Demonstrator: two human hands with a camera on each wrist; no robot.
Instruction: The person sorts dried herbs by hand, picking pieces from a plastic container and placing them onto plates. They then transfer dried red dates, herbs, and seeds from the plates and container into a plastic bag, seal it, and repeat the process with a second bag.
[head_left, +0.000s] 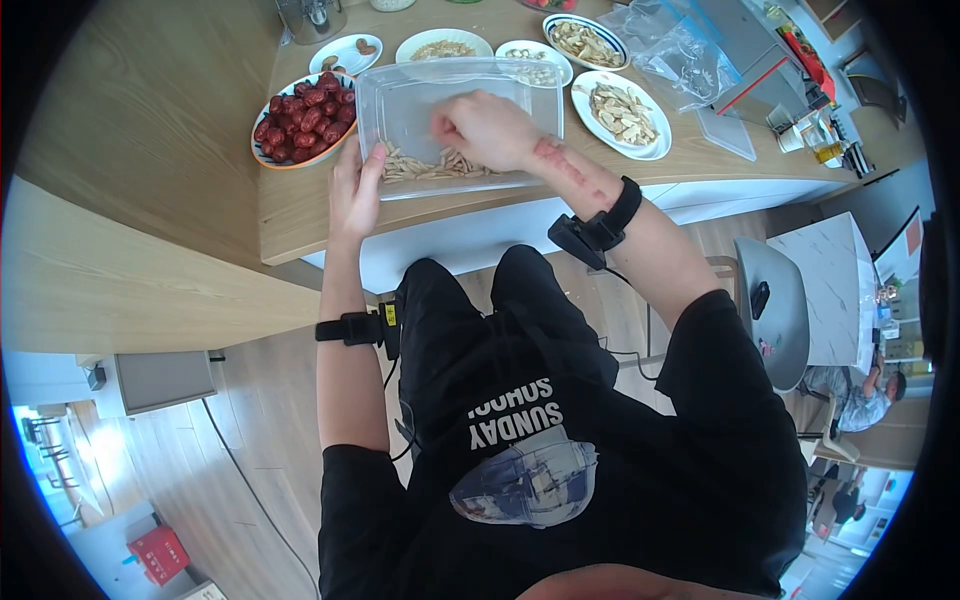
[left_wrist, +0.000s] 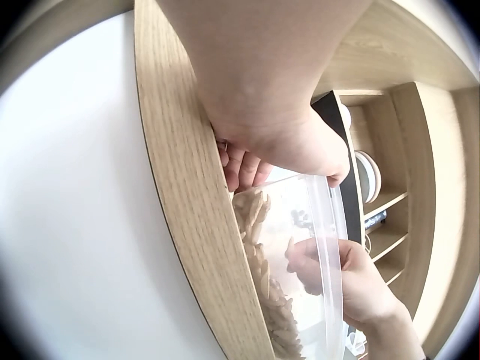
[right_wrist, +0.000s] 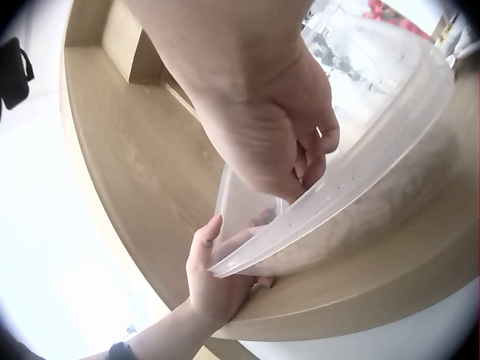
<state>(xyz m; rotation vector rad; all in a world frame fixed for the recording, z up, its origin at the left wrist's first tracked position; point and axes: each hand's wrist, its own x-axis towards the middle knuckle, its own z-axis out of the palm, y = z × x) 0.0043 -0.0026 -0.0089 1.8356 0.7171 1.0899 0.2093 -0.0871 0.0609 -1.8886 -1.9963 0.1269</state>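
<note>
A clear plastic container (head_left: 400, 110) stands on the wooden counter, with many short tan dried pieces (head_left: 428, 168) piled along its near side. My left hand (head_left: 354, 192) grips its near left corner, thumb at the rim and fingers around the outside. Inside the container, above the pile, is my right hand (head_left: 488, 130) with its fingers curled. The left wrist view shows a slender tan piece (left_wrist: 290, 246) pinched between the right thumb and fingers. In the right wrist view, the back of that hand hides the piece.
A bowl of red dates (head_left: 310, 122) stands left of the container. Behind it are a small plate (head_left: 345, 50) and a plate of pale bits (head_left: 445, 46). Right of it lie a plate of dried slices (head_left: 622, 112), another bowl (head_left: 587, 42) and plastic bags (head_left: 680, 60).
</note>
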